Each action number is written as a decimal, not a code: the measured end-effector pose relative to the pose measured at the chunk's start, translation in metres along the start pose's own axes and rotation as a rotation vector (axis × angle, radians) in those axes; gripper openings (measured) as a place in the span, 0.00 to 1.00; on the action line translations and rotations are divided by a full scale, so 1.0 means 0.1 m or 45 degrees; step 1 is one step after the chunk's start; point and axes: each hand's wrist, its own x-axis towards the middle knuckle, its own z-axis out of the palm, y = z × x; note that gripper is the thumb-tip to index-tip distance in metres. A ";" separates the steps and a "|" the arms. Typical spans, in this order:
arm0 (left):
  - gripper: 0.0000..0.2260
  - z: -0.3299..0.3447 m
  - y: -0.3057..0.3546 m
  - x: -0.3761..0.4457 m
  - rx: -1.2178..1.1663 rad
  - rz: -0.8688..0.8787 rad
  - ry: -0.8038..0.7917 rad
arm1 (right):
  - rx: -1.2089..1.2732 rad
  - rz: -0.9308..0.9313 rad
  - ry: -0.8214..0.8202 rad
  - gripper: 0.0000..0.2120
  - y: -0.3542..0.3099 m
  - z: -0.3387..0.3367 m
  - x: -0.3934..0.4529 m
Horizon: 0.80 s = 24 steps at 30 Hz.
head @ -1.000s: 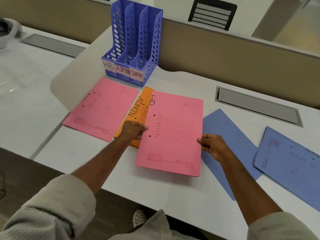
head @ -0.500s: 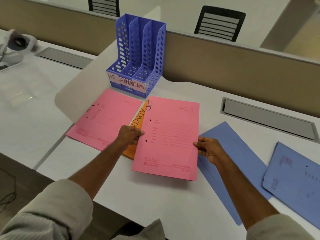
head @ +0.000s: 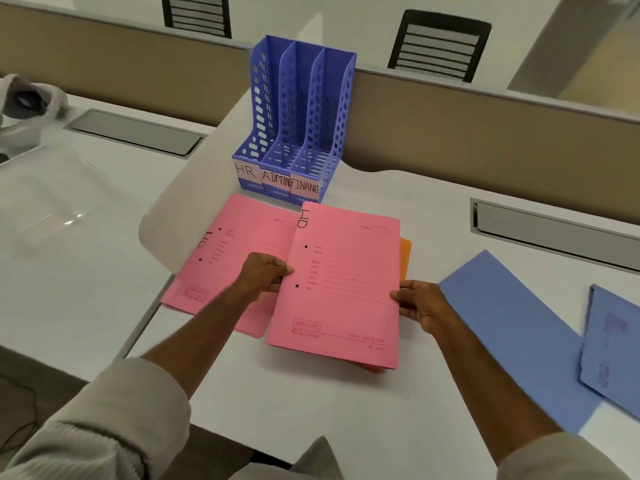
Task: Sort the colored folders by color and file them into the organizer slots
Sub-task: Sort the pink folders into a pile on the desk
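I hold a pink folder [head: 343, 282] marked HR by both side edges, my left hand [head: 265, 273] on its left edge and my right hand [head: 420, 304] on its right edge. It overlaps a second pink folder [head: 225, 254] lying flat to the left. An orange folder [head: 405, 254] is almost hidden under the held one. Two blue folders [head: 512, 327] [head: 613, 348] lie on the desk to the right. The blue three-slot organizer [head: 298, 126], labelled HR, ADMIN and FINANCE, stands empty behind the folders.
A tan partition [head: 485, 133] runs behind the white desk [head: 311, 410]. Grey cable hatches [head: 138, 133] [head: 554, 230] are set into the desk left and right. A white curved divider panel [head: 194, 188] rises left of the organizer. Black chairs stand beyond the partition.
The held pink folder has moved left over the orange folder, covering its ADMIN writing, and now overlaps the other pink folder. Both hands kept their grip.
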 end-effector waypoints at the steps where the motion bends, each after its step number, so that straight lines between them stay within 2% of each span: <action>1: 0.06 -0.09 0.00 0.05 0.010 0.001 -0.015 | -0.001 0.006 0.004 0.09 0.01 0.09 0.00; 6: 0.05 -0.52 -0.05 0.30 0.049 -0.015 -0.042 | 0.002 0.022 0.024 0.11 0.07 0.54 0.03; 10: 0.09 -0.82 -0.09 0.47 0.157 -0.008 -0.007 | -0.022 0.023 0.027 0.11 0.07 0.90 0.08; 16: 0.06 -1.23 -0.08 0.63 0.662 0.225 0.204 | 0.005 -0.010 0.043 0.12 0.04 1.49 0.14; 19: 0.12 -1.34 -0.09 0.62 0.861 0.355 0.353 | 0.030 -0.010 0.059 0.13 0.04 1.77 0.17; 24: 0.18 -1.33 -0.33 0.60 1.289 0.586 0.275 | 0.048 -0.009 0.094 0.10 0.04 2.10 0.21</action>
